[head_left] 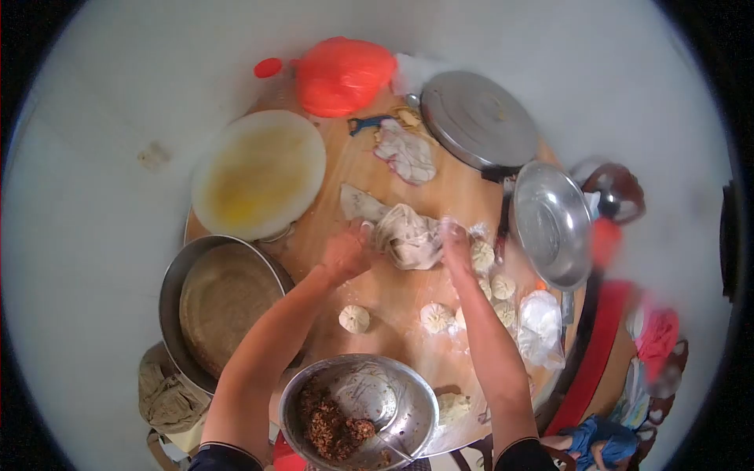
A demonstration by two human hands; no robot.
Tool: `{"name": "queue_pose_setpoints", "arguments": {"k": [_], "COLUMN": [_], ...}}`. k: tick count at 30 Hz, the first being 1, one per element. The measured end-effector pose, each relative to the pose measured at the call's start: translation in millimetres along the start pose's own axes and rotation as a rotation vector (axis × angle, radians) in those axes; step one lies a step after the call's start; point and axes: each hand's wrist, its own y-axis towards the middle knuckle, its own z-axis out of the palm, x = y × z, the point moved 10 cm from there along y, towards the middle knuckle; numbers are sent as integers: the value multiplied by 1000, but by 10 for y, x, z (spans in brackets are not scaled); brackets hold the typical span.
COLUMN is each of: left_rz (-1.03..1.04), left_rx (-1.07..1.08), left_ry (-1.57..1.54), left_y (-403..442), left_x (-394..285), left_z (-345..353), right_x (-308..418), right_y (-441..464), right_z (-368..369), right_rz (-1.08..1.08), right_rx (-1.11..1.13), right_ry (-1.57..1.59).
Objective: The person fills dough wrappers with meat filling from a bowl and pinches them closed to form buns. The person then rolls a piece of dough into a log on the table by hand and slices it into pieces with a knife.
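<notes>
A crumpled off-white cloth (408, 237) is bunched up over the middle of the wooden table. My left hand (348, 251) is closed at the cloth's left side, and one flap of it stretches out beyond my fingers. At the opposite edge my right hand (455, 245) pinches the cloth; both hands are slightly blurred. Pleated buns lie close to my right arm, among them one bun (482, 256) beside my right hand and another bun (437, 318) nearer to me. A single bun (354, 319) sits below my left hand.
Nearest me stands a metal bowl (428, 392) of brown filling (330, 428) with a spoon. A deep round pan (228, 306) and a pale round board (259, 174) are left. A steel basin (552, 228), a round lid (479, 118) and a plastic bag (541, 322) line the right.
</notes>
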Motion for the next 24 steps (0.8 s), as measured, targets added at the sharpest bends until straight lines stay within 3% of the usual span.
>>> {"name": "queue_pose_setpoints", "arguments": {"k": [1, 2, 4, 5, 7, 8, 10, 12, 14, 19, 20, 22, 23, 24], "left_rz": [-52, -39, -129, -117, -178, -174, -311, -281, -179, 33, 25, 126, 111, -16], "left_rx": [9, 19, -155, -143, -109, -106, -96, -221, -371, -626, -593, -737, -700, -522], "left_ry": [-44, -43, 47, 46, -32, -28, -211, -232, -600, -551, -560, -654, -669, -481], "left_y": [13, 87, 234, 243, 259, 260, 238, 341, 518, 308, 251, -46, -150, -244], "left_x": [-95, -28, 357, 352, 492, 478, 526, 595, 654, -2, -98, -306, -360, -384], "left_z": [-19, 231, 713, 739, 656, 493, 46, -406, -768, -1909, -1964, -2108, -2030, -1834], "right_x": [228, 188, 705, 674, 500, 546, 689, 1068, 1476, 2337, 2375, 2334, 2146, 1882], "right_y": [-91, -130, -585, -538, -221, -205, -149, -165, -258, -797, -883, -1129, -1112, -1053], "right_z": [13, 64, 230, 167, 335, 322, 53, -178, -406, -821, -880, -959, -1009, -963], "right_rz": [-263, -254, -961, -946, -747, -744, -595, -581, -574, -915, -883, -912, -874, -805], "right_rx": [-72, -86, -413, -422, -37, -40, -75, -130, -183, -258, -268, -250, -259, -172], "right_ry": [-178, -173, -857, -861, -734, -729, -303, -222, -137, 61, 51, 63, 47, 59]}}
